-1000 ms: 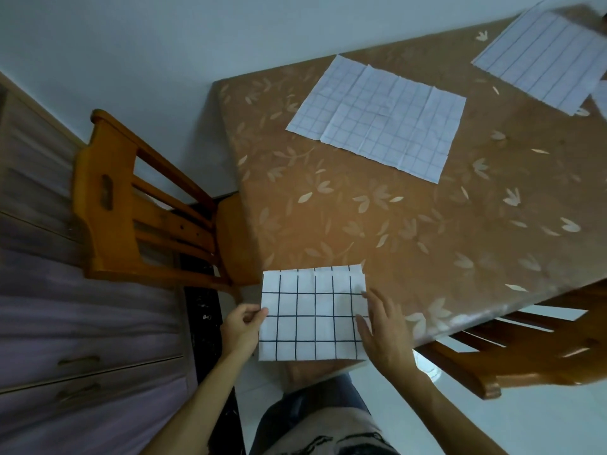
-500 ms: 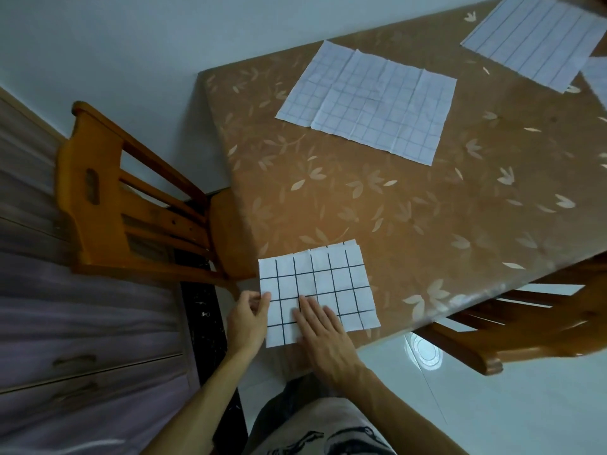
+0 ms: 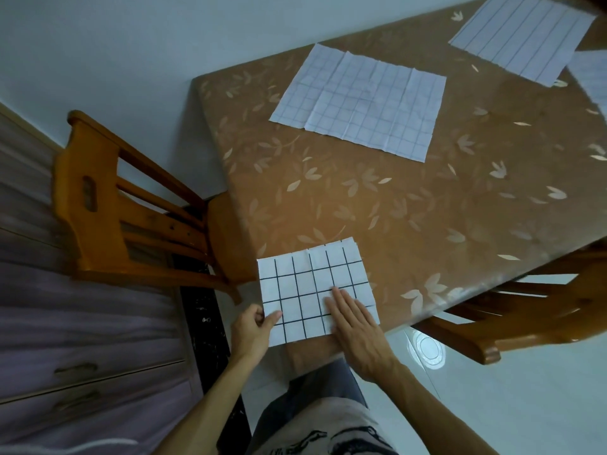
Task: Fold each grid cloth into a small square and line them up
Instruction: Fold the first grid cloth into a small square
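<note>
While the right hand (image 3: 354, 326) lay flat with straight fingers on the folded cloth (image 3: 312, 284), the left hand (image 3: 253, 333) pinched that cloth's left edge between thumb and fingers. This was all the head view gave. The hands were apart, one at either side of the bundle. The folded cloth sat at the near corner of the desk (image 3: 410, 208), and its left side seemed to hang a little past the desk's edge.

The step in hand looked like pressing a fold flat. To do it well, the palm would likely sweep outward from the crease while the pinch held the layers square. The far edge showed several layers slightly stepped, so they probably wanted nudging into line first.

The cloth was thin and white with a bold dark grid, and it was crisp enough to hold creases. An open cloth (image 3: 361, 100) lay flat near the far edge, paler in its lines and marked by old fold ridges. A second cloth (image 3: 522, 34) lay at the far right corner. The desk wore a glossy brown cover with pale leaves — likely slippery under fabric.
</note>
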Action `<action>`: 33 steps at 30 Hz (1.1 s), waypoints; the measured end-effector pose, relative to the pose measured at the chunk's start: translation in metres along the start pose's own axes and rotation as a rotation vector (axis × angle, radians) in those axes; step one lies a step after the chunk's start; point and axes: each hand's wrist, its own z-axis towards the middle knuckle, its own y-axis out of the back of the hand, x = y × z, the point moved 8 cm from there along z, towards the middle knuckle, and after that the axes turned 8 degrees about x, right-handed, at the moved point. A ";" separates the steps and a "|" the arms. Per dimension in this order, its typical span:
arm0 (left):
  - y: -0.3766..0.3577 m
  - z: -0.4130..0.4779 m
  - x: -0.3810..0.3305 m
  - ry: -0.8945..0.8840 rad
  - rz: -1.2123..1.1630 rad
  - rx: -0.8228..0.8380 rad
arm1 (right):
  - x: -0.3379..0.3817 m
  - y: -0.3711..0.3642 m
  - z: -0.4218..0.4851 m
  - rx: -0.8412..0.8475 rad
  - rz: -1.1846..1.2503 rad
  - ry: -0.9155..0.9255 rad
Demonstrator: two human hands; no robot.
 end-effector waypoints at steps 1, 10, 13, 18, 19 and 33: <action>0.000 0.001 0.002 0.011 -0.003 0.007 | -0.009 0.003 -0.004 -0.004 -0.011 -0.018; 0.000 0.004 0.003 0.103 -0.147 0.035 | -0.016 0.026 -0.009 -0.127 0.006 -0.163; -0.002 -0.001 -0.004 0.203 -0.398 0.022 | 0.014 0.049 -0.001 -0.175 0.045 -0.061; -0.013 -0.009 -0.018 0.277 -0.668 0.015 | 0.053 0.057 0.017 -0.123 0.094 0.064; -0.017 -0.011 -0.021 0.278 -0.695 0.031 | 0.054 0.056 0.020 -0.137 0.100 0.052; -0.040 -0.031 -0.039 0.103 -0.415 0.660 | -0.016 0.051 0.002 -0.183 0.403 -0.267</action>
